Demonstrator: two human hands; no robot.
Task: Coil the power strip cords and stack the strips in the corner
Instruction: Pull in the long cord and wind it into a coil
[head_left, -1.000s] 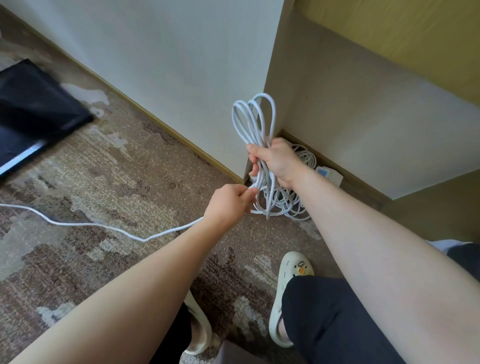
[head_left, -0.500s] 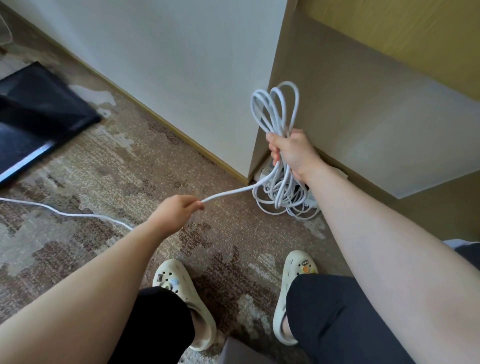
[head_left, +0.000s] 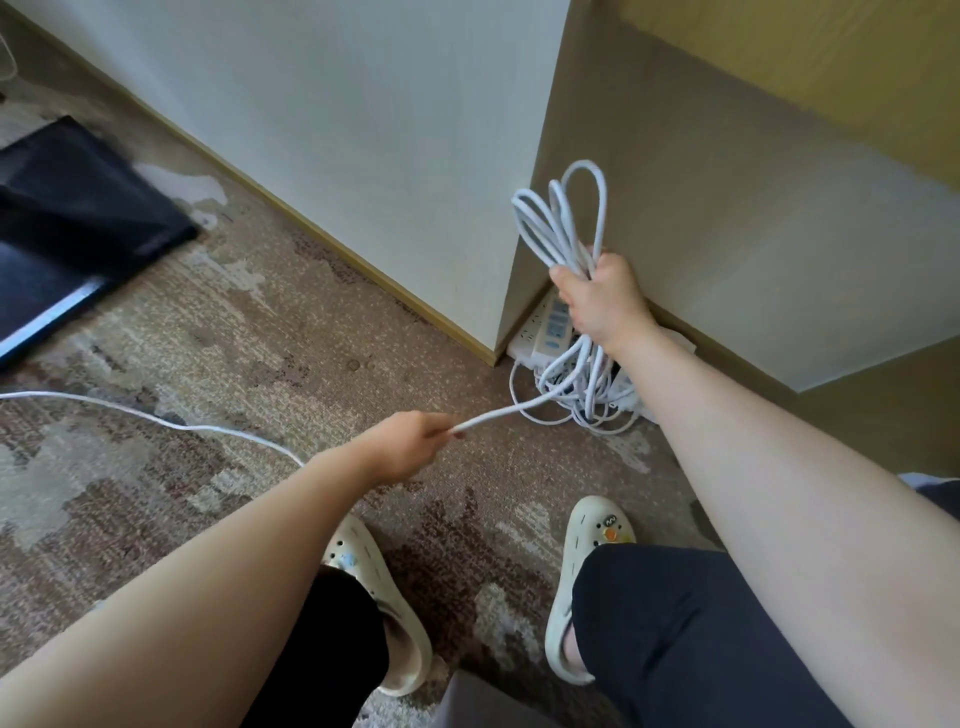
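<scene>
Head view: the right hand (head_left: 597, 301) grips a bundle of white cord loops (head_left: 561, 218) above the power strips (head_left: 545, 332) lying in the wall corner. The left hand (head_left: 410, 447), nearer than the strips, pinches the loose cord (head_left: 498, 413), which trails left across the carpet (head_left: 234, 332).

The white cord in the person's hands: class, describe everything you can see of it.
The white cord is thin, round and smooth, apparently plastic-sheathed. The right hand grips several gathered loops that stand above the fist and hang below it over the power strips in the corner. One strand runs to the left hand, which pinches it, then trails slack across the carpet out of view at left.
</scene>
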